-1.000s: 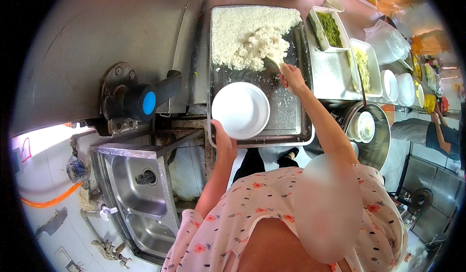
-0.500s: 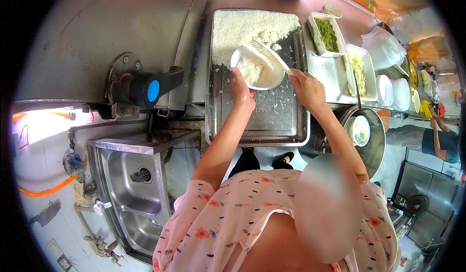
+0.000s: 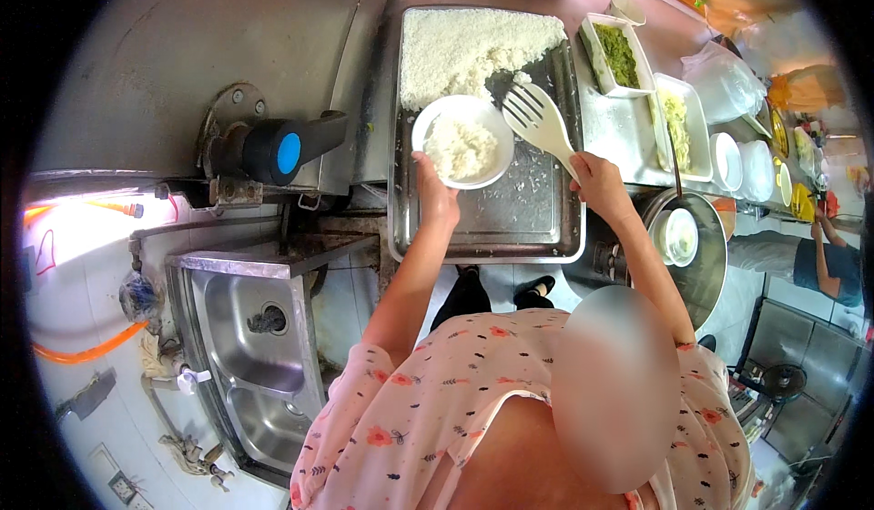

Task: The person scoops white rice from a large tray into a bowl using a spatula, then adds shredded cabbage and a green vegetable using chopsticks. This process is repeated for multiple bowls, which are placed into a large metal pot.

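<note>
My left hand (image 3: 436, 193) grips a white bowl (image 3: 421, 131) by its near left rim and holds it over the metal tray (image 3: 519, 237). Cooked rice (image 3: 461, 146) partly fills the bowl. In my right hand (image 3: 596, 182) is a white slotted spatula (image 3: 543, 126), held by its handle, its blade just to the right of the bowl and above the tray. White rice (image 3: 473, 41) covers the far part of the tray, thick at the back left. Stray grains dot the tray's bare metal.
Right of the tray stand a white container of chopped greens (image 3: 616, 55) and one of pale shreds (image 3: 675, 132). Stacked white bowls (image 3: 725, 161) sit beyond them. A large metal pot (image 3: 703, 282) is at the near right, a double sink (image 3: 246, 328) at the lower left. Another person (image 3: 801, 260) works far right.
The spatula has come out of the bowl and moved right, its slotted blade now facing up. The bowl has shifted slightly left, its rice in clearer view.
</note>
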Demonstrator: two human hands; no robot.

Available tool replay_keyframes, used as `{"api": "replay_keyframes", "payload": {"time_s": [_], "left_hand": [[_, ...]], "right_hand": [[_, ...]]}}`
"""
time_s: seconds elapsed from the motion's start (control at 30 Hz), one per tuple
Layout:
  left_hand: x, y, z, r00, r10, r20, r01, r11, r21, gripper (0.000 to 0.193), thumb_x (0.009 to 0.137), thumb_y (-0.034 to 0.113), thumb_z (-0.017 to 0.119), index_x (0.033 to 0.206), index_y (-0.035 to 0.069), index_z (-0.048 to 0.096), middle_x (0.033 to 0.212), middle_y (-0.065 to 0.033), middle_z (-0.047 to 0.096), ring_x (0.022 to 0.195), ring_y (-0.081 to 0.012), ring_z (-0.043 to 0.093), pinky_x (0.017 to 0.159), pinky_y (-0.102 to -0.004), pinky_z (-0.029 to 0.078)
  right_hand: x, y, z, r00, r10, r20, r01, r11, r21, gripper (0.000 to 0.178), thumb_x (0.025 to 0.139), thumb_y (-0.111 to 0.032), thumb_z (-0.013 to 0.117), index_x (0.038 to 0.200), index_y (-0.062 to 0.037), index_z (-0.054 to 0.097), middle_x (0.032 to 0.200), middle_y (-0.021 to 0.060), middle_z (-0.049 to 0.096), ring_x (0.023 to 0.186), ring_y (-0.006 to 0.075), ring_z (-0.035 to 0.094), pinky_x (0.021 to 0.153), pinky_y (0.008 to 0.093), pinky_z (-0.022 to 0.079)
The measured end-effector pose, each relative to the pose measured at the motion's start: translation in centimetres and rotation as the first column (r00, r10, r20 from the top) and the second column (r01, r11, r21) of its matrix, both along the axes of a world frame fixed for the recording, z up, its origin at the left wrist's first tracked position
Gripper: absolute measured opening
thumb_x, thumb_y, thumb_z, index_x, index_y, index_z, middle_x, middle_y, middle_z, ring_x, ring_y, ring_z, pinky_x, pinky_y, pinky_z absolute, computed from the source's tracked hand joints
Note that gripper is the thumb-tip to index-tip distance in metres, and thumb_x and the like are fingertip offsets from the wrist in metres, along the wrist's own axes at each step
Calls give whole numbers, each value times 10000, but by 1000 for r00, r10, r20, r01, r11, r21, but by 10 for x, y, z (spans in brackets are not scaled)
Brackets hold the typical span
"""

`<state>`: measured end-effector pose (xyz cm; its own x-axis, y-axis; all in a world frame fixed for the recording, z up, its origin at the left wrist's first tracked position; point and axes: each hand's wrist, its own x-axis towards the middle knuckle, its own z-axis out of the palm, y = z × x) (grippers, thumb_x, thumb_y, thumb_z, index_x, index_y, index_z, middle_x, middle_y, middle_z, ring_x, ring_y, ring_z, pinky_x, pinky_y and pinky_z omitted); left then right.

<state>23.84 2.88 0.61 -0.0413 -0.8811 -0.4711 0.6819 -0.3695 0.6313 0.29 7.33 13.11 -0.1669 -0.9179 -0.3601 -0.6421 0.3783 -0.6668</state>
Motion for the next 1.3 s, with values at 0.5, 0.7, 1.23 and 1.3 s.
{"api": "replay_keyframes", "payload": {"time_s": [0.5, 0.7, 1.23, 1.3], "left_hand": [[50, 55, 11, 981, 71, -182, -68, 997, 23, 614, 919, 532, 227, 1359, 104, 245, 1362, -96, 351, 1230, -234, 380, 1006, -389, 324], [52, 39, 3, 988, 57, -142, -60, 998, -20, 609, 910, 519, 320, 1342, 91, 276, 1350, -97, 365, 1230, -238, 377, 991, -429, 333], [-16, -52, -6, 982, -90, -165, 76, 993, -93, 749, 831, 656, 294, 1385, 161, 203, 1399, -65, 284, 1291, -245, 270, 1046, -474, 224], [-18, -48, -11, 976, -111, -186, 90, 989, -121, 765, 820, 672, 284, 1386, 165, 196, 1400, -64, 279, 1296, -244, 260, 1047, -474, 225]], "right_hand": [[63, -110, -160, 659, -387, 645, 307, 921, 239, 187, 834, -182, 471, 811, -3, 523, 600, 61, 494, 409, 127, 427, 345, 284, 320], [64, -90, -160, 631, -358, 688, 328, 927, 181, 203, 874, -242, 486, 838, -46, 525, 585, 24, 474, 410, 85, 408, 345, 242, 313], [46, -45, -9, 866, 83, -494, -272, 905, -325, 301, 847, -203, 513, 1142, -150, 547, 862, 153, 583, 737, 347, 591, 622, 425, 480], [42, -33, 2, 877, 87, -473, -262, 911, -319, 315, 849, -194, 507, 1160, -155, 536, 848, 152, 579, 728, 347, 592, 618, 425, 483]]}}
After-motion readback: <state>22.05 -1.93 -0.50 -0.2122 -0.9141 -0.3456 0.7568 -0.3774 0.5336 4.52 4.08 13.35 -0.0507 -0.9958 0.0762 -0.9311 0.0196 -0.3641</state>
